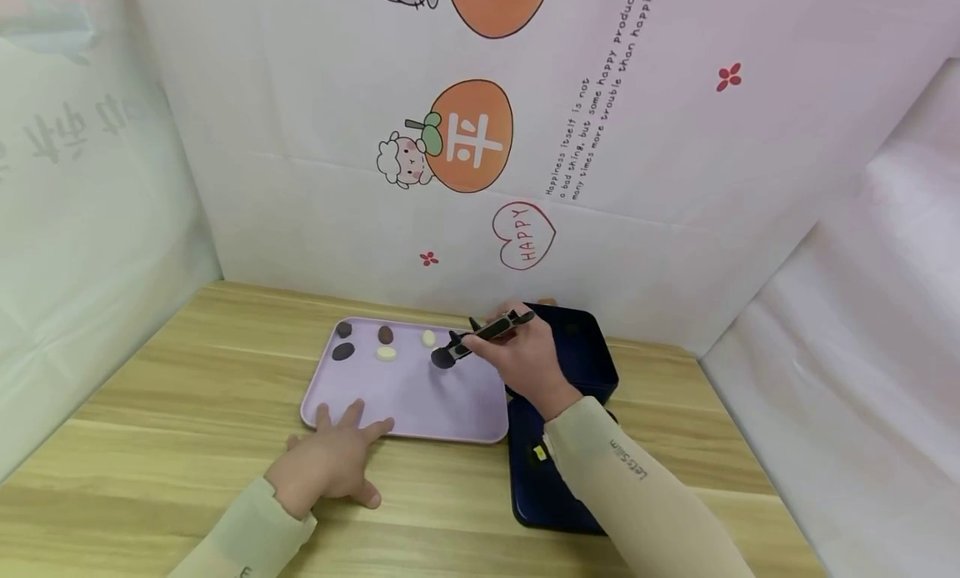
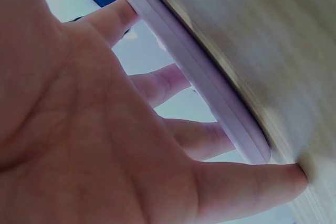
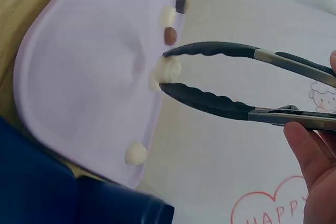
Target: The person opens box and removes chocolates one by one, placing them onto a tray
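1. Gripping black-tipped tongs (image 1: 491, 328), the right hand (image 1: 531, 357) had its thumb and fingers closed round the handles, over the right part of the lilac tray (image 1: 420, 413).
2. Between the tong tips sat a pale piece (image 3: 168, 70); the right wrist view showed both tips against it, so it appeared pinched. It seemed raised over the tray, though its height could not be judged.
3. What mattered most was this line: the tongs' long axis ran from the far right, at the hand, to the near left, at the tips, putting the pale piece to the left of the right hand and slightly nearer. The piece's own long axis could not be told.
4. Left of the tips, a far row held a dark piece (image 1: 343, 329), a brown piece (image 1: 386, 334) and a white piece (image 1: 428, 338); just nearer lay a black piece (image 1: 342, 352) and a cream piece (image 1: 386, 354).
5. Of the two hands, the right was nearer the pinched piece. The left hand (image 1: 330, 461) held nothing, its fingers spread over the tray's near left edge and its thumb on the wooden table (image 1: 427, 511).
6. Right of the tray stood a far blue container (image 1: 592, 340), with a near blue container (image 1: 536, 499) partly behind the right sleeve (image 1: 637, 486).
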`<state>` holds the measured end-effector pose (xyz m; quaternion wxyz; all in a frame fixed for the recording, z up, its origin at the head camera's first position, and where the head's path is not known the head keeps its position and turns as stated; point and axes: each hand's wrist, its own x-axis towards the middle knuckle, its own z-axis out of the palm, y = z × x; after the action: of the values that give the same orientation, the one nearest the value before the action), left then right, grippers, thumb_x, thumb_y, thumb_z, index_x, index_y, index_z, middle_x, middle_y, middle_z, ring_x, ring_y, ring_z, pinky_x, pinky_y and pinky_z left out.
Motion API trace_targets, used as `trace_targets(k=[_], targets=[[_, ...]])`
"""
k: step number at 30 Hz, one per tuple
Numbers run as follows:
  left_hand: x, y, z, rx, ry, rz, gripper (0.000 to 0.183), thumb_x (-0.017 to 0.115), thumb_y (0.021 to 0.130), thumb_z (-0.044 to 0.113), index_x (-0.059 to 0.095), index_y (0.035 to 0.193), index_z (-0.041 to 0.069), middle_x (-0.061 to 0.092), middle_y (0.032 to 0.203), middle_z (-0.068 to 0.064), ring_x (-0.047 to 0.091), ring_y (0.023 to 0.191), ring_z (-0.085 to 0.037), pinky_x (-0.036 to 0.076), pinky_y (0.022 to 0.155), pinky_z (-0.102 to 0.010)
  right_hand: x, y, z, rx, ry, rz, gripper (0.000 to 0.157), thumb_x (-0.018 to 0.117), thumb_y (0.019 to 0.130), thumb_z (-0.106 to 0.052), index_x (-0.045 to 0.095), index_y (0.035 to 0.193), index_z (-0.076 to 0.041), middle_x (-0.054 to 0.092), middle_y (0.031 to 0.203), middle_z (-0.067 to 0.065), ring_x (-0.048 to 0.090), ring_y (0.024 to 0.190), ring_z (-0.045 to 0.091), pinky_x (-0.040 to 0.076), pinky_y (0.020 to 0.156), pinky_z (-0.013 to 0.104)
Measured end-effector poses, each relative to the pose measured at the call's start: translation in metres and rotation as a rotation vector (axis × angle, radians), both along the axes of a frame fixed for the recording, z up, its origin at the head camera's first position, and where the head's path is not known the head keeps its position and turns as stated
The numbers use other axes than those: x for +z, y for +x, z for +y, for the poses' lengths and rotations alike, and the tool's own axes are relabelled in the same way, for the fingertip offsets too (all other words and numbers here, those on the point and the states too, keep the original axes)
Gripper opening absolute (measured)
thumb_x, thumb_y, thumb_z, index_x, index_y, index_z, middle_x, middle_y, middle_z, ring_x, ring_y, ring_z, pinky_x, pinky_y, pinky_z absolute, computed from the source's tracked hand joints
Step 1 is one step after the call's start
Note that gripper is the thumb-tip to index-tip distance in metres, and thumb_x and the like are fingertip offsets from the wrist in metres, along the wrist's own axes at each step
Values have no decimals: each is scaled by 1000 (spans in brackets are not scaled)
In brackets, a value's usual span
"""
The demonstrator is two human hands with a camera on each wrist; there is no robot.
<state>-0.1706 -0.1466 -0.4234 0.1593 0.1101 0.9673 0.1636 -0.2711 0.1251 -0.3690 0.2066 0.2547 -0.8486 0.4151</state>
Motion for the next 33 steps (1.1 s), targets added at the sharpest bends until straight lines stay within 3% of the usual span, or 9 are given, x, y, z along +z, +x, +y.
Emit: trace_targets(k=[5, 13, 23, 33], targets=[[0, 0, 0, -1, 0, 10, 100, 92, 61, 45, 49, 149, 24, 22, 159, -25, 8, 132, -71, 19, 82, -90, -6, -5, -15, -10, 15, -10, 34, 84, 82, -33, 57, 92, -15, 62, 84, -4, 63, 75, 8, 56, 66, 31], [2, -1, 0, -6, -6, 15, 101, 92, 61, 45, 48, 150, 24, 22, 159, -26, 8, 132, -71, 20, 81, -90, -10, -8, -24, -35, 42, -20, 36, 85, 80, -32, 56, 90, -14, 59, 88, -3, 67, 84, 24, 56, 72, 33], [4, 0, -1, -5, -7, 11, 101, 92, 61, 44, 48, 150, 25, 22, 159, -25, 8, 132, -71, 20, 81, -90, -3, -6, -24, -83, 69, 46, 35, 86, 80, -33, 60, 94, -14, 62, 85, -6, 65, 78, 8, 56, 69, 30], [3, 0, -1, -11, -9, -7, 99, 91, 63, 44, 47, 150, 25, 21, 159, -26, 8, 132, -71, 20, 82, -90, -8, -4, -25, -59, 63, 47, 34, 85, 81, -28, 56, 92, -13, 63, 83, 2, 62, 75, 12, 54, 66, 32]])
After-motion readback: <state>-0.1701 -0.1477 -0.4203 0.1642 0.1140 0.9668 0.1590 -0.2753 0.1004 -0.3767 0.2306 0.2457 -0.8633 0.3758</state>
